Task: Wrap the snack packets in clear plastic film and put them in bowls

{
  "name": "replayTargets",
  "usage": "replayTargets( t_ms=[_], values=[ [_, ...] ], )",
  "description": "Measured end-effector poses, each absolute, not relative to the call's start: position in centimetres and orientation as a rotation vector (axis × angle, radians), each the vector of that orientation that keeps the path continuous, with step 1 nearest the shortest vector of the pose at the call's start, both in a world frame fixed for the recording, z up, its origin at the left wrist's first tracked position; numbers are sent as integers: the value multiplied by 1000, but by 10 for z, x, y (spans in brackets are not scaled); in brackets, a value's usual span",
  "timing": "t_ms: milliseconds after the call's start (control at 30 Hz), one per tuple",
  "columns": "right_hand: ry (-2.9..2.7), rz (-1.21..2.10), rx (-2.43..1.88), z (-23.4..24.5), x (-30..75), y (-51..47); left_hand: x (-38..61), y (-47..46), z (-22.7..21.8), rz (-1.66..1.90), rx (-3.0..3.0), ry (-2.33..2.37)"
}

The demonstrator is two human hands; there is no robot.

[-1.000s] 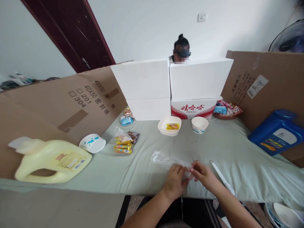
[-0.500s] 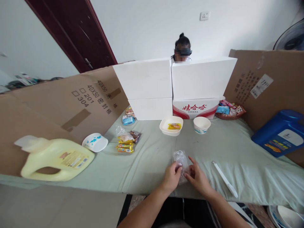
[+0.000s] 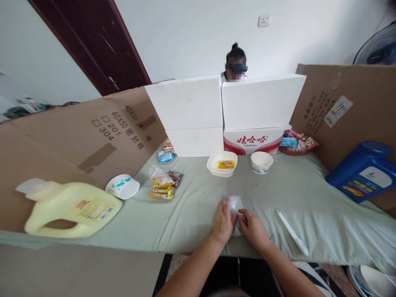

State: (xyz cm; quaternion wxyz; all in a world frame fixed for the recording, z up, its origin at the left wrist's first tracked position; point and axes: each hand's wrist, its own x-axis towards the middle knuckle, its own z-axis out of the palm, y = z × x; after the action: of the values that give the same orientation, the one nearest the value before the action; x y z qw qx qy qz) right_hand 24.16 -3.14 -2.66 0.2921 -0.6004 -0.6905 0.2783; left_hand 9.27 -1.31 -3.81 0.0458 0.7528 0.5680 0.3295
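A crumpled clear plastic bag [image 3: 236,203] lies at the near side of the cloth-covered table, between my two hands. My left hand [image 3: 222,220] holds its left side, with the fingers close together along the edge. Fingertips of my right hand [image 3: 253,227] are bent onto the bag's right side and grip the film. What the bag contains, if anything, is hard to make out. Beyond it stand a white square dish [image 3: 213,167] with a yellow-wrapped snack [image 3: 226,164] in it and a paper bowl [image 3: 261,162]. To the right is a slim white stick-like tool with a hooked end [image 3: 292,233].
On the left are snack packs [image 3: 162,192], a tipped paper bowl [image 3: 123,187] and a yellow jug [image 3: 74,208]. A blue bottle [image 3: 365,171] and a snack basket [image 3: 298,150] are at the right. White boxes [image 3: 192,107] form a barrier; a person [image 3: 235,62] sits behind.
My left hand has shifted slightly up along the bag and its fingers have straightened. The right hand's raised index finger has come down onto the bag.
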Motion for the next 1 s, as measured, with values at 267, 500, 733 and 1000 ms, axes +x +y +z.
replayTargets(
  t_ms=[267, 500, 733, 1000],
  values=[
    [-1890, 756, -1626, -19, 246, -26, 95, -9, -27, 833, 2546, 1359],
    [-2254, 462, -1335, -1, 276, -46, 94, -9, -18, 772, 2450, 1385],
    [-2451, 469, -1171, 6, 274, -48, 92, -9, -19, 786, 2455, 1328],
    [-2342, 592, -1430, 25, 259, -7, 83, -5, -30, 953, 2196, 1227]
  ],
)
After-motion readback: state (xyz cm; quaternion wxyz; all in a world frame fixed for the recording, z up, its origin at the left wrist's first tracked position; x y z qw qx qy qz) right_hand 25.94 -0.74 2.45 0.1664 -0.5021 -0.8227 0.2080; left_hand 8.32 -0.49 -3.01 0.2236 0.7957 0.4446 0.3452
